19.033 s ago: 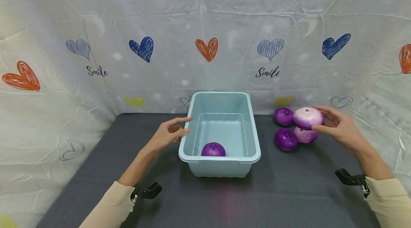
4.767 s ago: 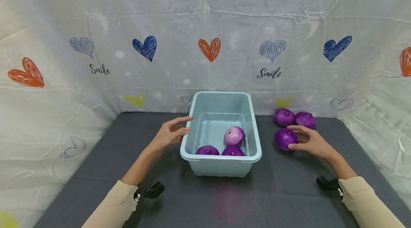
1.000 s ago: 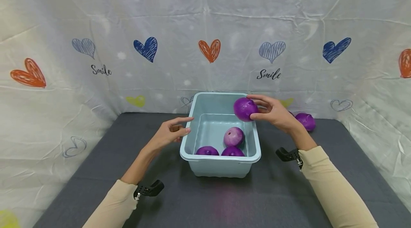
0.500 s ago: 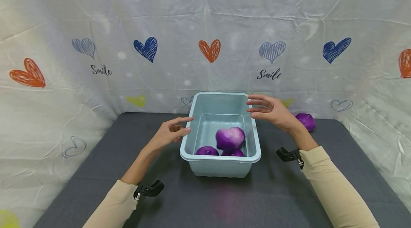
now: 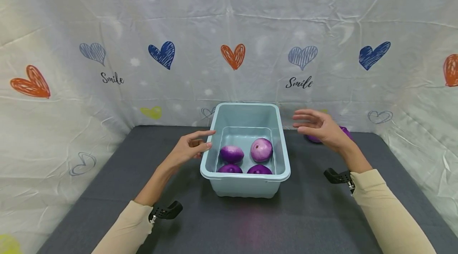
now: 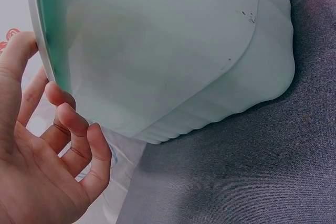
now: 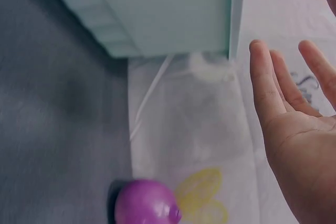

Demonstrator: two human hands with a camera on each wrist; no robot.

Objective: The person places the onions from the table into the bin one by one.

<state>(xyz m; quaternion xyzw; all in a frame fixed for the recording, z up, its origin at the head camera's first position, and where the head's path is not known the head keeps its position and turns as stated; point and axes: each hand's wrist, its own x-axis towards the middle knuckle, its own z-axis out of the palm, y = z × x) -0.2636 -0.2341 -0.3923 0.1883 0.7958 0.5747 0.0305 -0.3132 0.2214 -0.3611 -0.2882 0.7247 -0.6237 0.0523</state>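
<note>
The emptied right hand (image 5: 314, 125) has just released a fourth onion (image 5: 231, 154) into the tub (image 5: 245, 176); two onions (image 7: 144, 204) remain near the table's (image 5: 272, 222) far edge. Left hand (image 5: 186, 148) relaxed.

The dark grey tabletop (image 5: 229, 226) is supporting a pale blue bin (image 5: 245, 186); two purple bulbs (image 5: 314, 139) are resting near its rear edge.
</note>
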